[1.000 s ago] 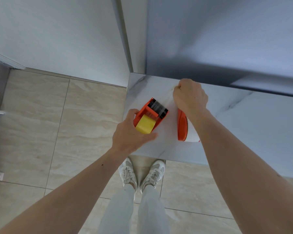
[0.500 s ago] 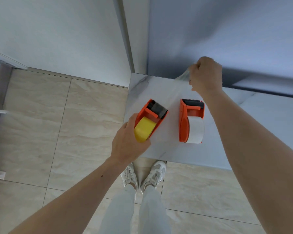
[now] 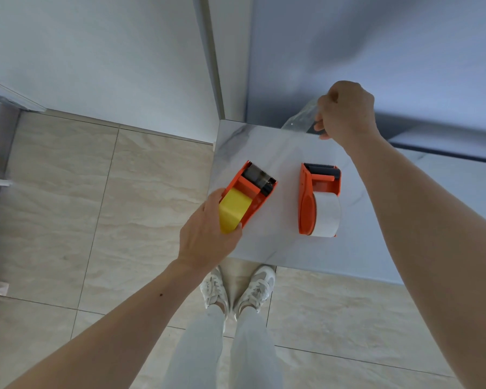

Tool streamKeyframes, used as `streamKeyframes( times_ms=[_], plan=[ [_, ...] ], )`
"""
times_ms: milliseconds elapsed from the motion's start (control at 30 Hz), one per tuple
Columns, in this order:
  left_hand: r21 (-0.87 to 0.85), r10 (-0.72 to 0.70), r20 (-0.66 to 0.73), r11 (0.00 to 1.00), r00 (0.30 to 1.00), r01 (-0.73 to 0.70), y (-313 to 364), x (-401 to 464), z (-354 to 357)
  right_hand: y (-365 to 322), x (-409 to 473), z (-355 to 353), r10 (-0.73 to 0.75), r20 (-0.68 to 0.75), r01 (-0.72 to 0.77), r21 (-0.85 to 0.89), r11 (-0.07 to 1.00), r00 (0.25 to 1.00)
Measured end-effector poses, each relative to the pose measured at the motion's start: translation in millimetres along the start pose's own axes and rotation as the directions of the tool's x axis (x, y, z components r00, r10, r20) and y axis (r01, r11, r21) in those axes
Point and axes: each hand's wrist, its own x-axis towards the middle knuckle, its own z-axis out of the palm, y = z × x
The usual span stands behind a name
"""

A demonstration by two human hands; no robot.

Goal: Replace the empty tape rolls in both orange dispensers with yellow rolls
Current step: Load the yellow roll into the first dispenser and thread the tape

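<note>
Left hand (image 3: pixel 208 234) grips the yellow-roll dispenser (image 3: pixel 250 197); right hand (image 3: pixel 345 110) pinches clear tape (image 3: pixel 298 122) out at 1 o'clock. Probably threading; the white-roll dispenser (image 3: pixel 319 200) needs swapping next.

Both bare forearms reach forward and away from the body, the left arm rising from the lower left, the right arm from the lower right edge. The left hand (image 3: pixel 208 237) is seen from its back, thumb out to the far side and fingers curled under, taking a grip around what it holds at the near edge of the counter. The right hand (image 3: pixel 347 110) is raised farther out and higher, closed into a loose fist with knuckles up, thumb and fingertips pinched together on its left side. Both wrists are straight. Below, two legs in pale trousers end in white shoes.
</note>
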Motion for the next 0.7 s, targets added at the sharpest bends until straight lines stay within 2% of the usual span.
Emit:
streamKeyframes(
  times_ms=[167, 333, 500, 600, 700],
  plan=[
    [-0.029, 0.006, -0.033, 1.000, 0.999, -0.007, 0, -2, -3, 0, 2, -5, 0.040, 0.035, -0.044, 0.119, 0.992, 0.999],
    [-0.053, 0.084, -0.055, 0.995, 0.995, -0.086, -6, -14, -4, 11, 5, -12, -0.024, -0.093, 0.029, 0.056, 0.998, 0.995],
    [-0.113, 0.126, -0.093, 0.984, 0.988, -0.136, -3, -23, -8, 12, 7, -20, -0.046, -0.136, 0.050, 0.022, 0.999, 0.990],
    [-0.221, 0.112, -0.177, 0.964, 0.978, -0.151, 2, -27, -19, 16, 5, -24, 0.025, -0.164, -0.012, 0.081, 0.997, 0.986],
    [-0.402, 0.003, -0.212, 0.911, 0.977, -0.090, 12, -32, -31, 19, 0, -26, 0.119, -0.201, -0.084, 0.173, 0.981, 0.972]
  ],
)
